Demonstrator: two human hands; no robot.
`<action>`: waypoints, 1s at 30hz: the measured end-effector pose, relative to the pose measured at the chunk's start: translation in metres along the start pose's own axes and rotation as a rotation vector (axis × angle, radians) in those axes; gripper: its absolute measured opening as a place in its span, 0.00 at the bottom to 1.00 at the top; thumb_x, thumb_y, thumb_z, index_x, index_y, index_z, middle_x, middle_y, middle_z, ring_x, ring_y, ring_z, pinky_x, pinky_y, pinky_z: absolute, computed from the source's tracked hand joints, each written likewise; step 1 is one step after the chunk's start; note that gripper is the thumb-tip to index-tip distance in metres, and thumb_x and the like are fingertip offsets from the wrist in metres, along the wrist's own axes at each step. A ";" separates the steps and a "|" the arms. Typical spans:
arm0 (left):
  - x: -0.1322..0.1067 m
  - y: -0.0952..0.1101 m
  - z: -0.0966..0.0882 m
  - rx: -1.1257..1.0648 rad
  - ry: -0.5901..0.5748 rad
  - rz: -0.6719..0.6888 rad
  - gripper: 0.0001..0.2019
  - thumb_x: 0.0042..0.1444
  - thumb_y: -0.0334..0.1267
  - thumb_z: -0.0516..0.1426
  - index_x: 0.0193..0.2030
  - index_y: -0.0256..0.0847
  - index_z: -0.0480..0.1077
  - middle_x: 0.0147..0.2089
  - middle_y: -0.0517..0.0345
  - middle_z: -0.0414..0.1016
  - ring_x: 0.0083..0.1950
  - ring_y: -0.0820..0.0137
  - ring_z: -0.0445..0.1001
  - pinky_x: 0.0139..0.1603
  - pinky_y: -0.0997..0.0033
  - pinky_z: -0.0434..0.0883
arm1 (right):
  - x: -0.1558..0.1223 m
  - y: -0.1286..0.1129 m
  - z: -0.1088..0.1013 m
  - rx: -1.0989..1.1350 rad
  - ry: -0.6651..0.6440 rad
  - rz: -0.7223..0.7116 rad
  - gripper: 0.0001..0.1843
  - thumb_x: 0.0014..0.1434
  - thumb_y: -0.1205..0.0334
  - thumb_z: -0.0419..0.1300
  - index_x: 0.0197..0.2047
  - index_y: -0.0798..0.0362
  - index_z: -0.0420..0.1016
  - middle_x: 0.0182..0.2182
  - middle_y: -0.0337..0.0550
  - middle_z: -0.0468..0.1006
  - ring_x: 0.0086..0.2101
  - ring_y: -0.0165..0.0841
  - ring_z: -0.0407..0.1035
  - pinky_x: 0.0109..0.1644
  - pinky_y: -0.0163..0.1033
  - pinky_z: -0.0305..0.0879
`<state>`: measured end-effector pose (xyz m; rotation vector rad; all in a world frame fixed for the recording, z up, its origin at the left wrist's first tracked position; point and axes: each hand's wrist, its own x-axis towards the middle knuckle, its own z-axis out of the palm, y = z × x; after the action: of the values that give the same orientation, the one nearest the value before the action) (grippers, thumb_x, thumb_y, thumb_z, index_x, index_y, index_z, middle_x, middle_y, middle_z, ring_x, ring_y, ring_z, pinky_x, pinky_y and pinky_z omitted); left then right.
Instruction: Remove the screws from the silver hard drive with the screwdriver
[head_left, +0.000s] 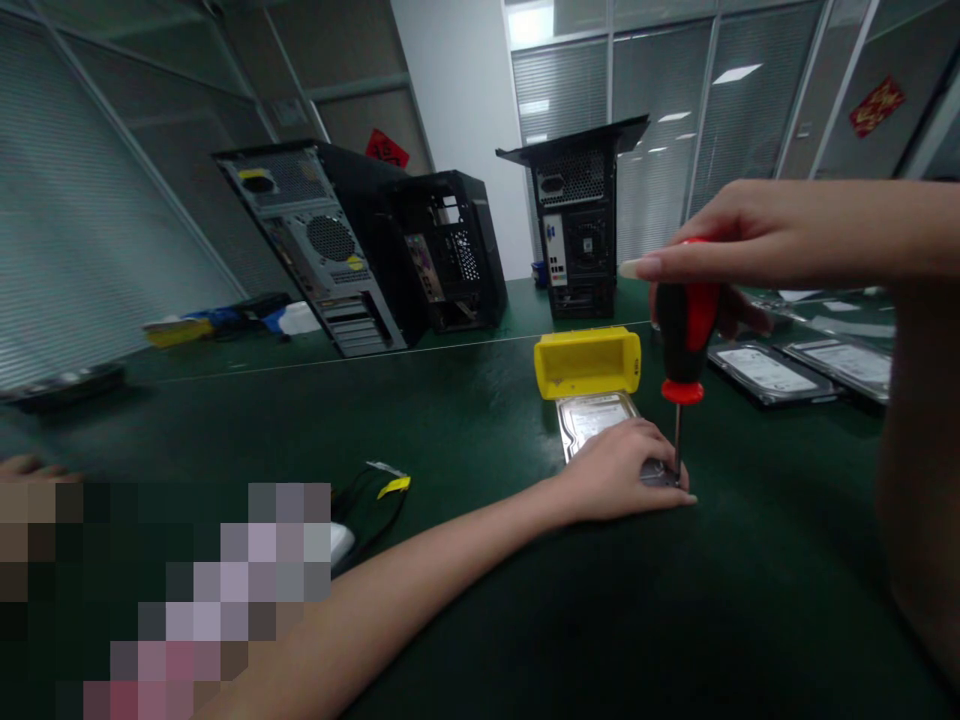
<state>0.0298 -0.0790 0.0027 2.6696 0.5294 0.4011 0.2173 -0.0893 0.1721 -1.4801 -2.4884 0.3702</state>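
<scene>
The desk (pixel 465 425) gives a path left of the bin (pixel 588 374) — 3 cases (pixel 375 215) stand behind, with a gap before the rightmost. Screwdriver (pixel 684 330) and left grip (pixel 626 465) crowd the near end of the drive (pixel 589 418).

Dim tabletop (pixel 465 420), light reflections (pixel 738 73) on glass wall (pixel 660 165), stretched edges, pixelated lower left

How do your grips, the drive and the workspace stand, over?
Right grip around screwdriver, shaft roughly upright. Left grip on hard drive, close beside the shaft. Shaft end at drive's near right corner. Yellow bin just beyond drive, clear of shaft.
</scene>
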 end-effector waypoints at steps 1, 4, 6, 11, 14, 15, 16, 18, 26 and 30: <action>0.000 0.000 0.000 0.003 0.003 0.002 0.12 0.52 0.45 0.58 0.36 0.38 0.73 0.40 0.54 0.71 0.45 0.67 0.68 0.48 0.67 0.64 | 0.000 0.000 0.000 -0.008 0.008 -0.001 0.28 0.56 0.38 0.47 0.33 0.56 0.71 0.20 0.38 0.64 0.20 0.21 0.57 0.23 0.27 0.60; 0.000 0.000 0.000 0.007 0.007 0.003 0.12 0.52 0.45 0.58 0.36 0.38 0.73 0.40 0.54 0.71 0.46 0.67 0.68 0.49 0.67 0.64 | 0.000 -0.001 0.002 -0.056 0.066 -0.002 0.28 0.56 0.37 0.47 0.33 0.56 0.72 0.18 0.36 0.61 0.18 0.20 0.54 0.19 0.27 0.55; 0.000 0.000 0.000 0.008 0.008 -0.005 0.12 0.52 0.45 0.58 0.36 0.38 0.73 0.41 0.54 0.71 0.46 0.67 0.68 0.49 0.67 0.64 | -0.002 -0.003 0.004 -0.089 0.115 -0.017 0.29 0.55 0.37 0.47 0.32 0.56 0.72 0.16 0.35 0.58 0.16 0.20 0.51 0.17 0.27 0.50; 0.000 0.000 -0.001 0.006 0.009 -0.010 0.12 0.51 0.45 0.59 0.36 0.38 0.73 0.42 0.53 0.71 0.46 0.66 0.68 0.48 0.66 0.64 | -0.008 -0.010 0.007 -0.141 0.194 -0.037 0.30 0.54 0.36 0.48 0.28 0.57 0.72 0.14 0.35 0.55 0.15 0.19 0.48 0.16 0.29 0.44; 0.000 0.001 -0.002 -0.009 -0.001 -0.014 0.12 0.51 0.45 0.59 0.36 0.38 0.73 0.42 0.53 0.71 0.46 0.66 0.68 0.48 0.66 0.64 | -0.008 -0.011 0.007 -0.132 0.198 -0.043 0.30 0.53 0.36 0.49 0.28 0.58 0.73 0.14 0.35 0.55 0.15 0.19 0.48 0.16 0.30 0.44; 0.000 0.001 -0.002 -0.012 -0.003 -0.017 0.12 0.51 0.45 0.59 0.36 0.38 0.73 0.41 0.53 0.71 0.46 0.66 0.68 0.48 0.66 0.64 | -0.008 -0.011 0.007 -0.128 0.200 -0.041 0.30 0.53 0.36 0.50 0.29 0.58 0.73 0.14 0.35 0.55 0.15 0.19 0.48 0.16 0.30 0.44; 0.000 0.001 -0.002 -0.013 -0.002 -0.020 0.12 0.51 0.45 0.59 0.36 0.38 0.73 0.41 0.53 0.71 0.46 0.66 0.68 0.48 0.66 0.64 | -0.007 -0.012 0.007 -0.124 0.197 -0.037 0.30 0.53 0.36 0.50 0.30 0.57 0.73 0.14 0.35 0.56 0.14 0.19 0.48 0.16 0.29 0.44; 0.000 0.002 -0.002 -0.011 0.002 -0.025 0.12 0.51 0.45 0.59 0.36 0.38 0.73 0.41 0.53 0.71 0.46 0.66 0.68 0.48 0.66 0.64 | -0.006 -0.013 0.007 -0.113 0.193 -0.022 0.30 0.53 0.36 0.49 0.31 0.57 0.74 0.15 0.36 0.60 0.15 0.19 0.51 0.16 0.29 0.47; 0.000 0.000 -0.001 -0.009 0.012 -0.010 0.12 0.51 0.45 0.59 0.35 0.38 0.73 0.40 0.53 0.71 0.46 0.67 0.68 0.48 0.67 0.64 | -0.003 -0.015 0.009 -0.026 0.176 0.015 0.32 0.54 0.35 0.47 0.44 0.54 0.74 0.28 0.42 0.73 0.26 0.29 0.67 0.29 0.36 0.66; 0.000 0.000 -0.001 -0.020 -0.001 -0.011 0.11 0.51 0.44 0.59 0.35 0.38 0.73 0.40 0.54 0.71 0.45 0.67 0.68 0.48 0.67 0.64 | -0.001 -0.012 0.010 -0.027 0.177 -0.001 0.30 0.55 0.36 0.48 0.45 0.52 0.73 0.31 0.43 0.74 0.28 0.32 0.69 0.31 0.38 0.66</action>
<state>0.0300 -0.0790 0.0035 2.6466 0.5369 0.4003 0.2050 -0.0962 0.1667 -1.4543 -2.3635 0.1965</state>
